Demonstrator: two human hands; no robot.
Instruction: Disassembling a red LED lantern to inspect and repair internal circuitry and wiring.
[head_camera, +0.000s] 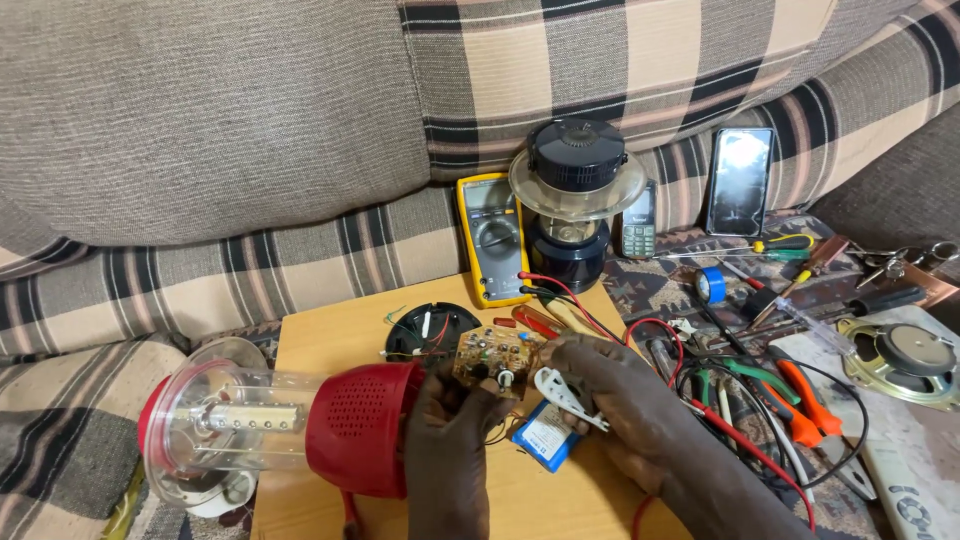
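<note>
Only the two hands and a bit of forearm make it into the shot. The left hand (447, 440) and right hand (600, 390) are both totally bare, no gloves, and I can't spot any rings or a watch either. The right forearm is bare as far as it shows, no sleeve anywhere. Fingers look uncovered, no tape or bandages.

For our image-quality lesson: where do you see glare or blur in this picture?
Head view: bright glare whitens the smartphone screen on the sofa; soft highlights on the clear lantern cover; light is even, shadows weak; left hand and right hand look sharp, not blurred.
</note>
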